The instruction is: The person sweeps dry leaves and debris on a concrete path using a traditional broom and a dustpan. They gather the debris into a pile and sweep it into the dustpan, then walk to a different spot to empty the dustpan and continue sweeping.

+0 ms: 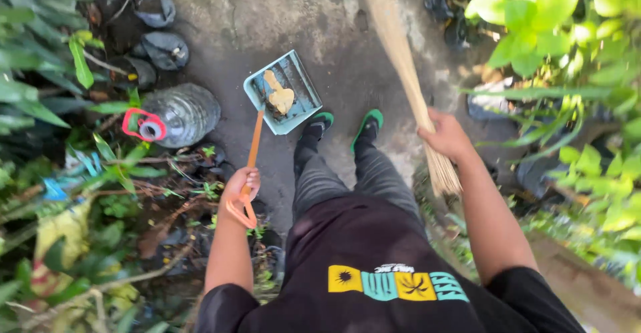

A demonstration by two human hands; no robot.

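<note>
My left hand (241, 183) grips the orange handle (254, 147) of a light blue dustpan (296, 79) that rests on the concrete ground ahead of my feet. A dry yellowish leaf (280, 96) lies in the pan. My right hand (447, 136) holds a straw stick broom (403, 73) by its bundle, its bristles reaching forward over the ground. My feet in green-soled sandals (368, 121) stand just behind the dustpan.
A large clear water jug (181, 114) with a red handle lies to the left. Black plant bags (163, 49) line the left edge, more sit at the top right. Leafy plants (567, 46) crowd both sides of the narrow concrete path (280, 13).
</note>
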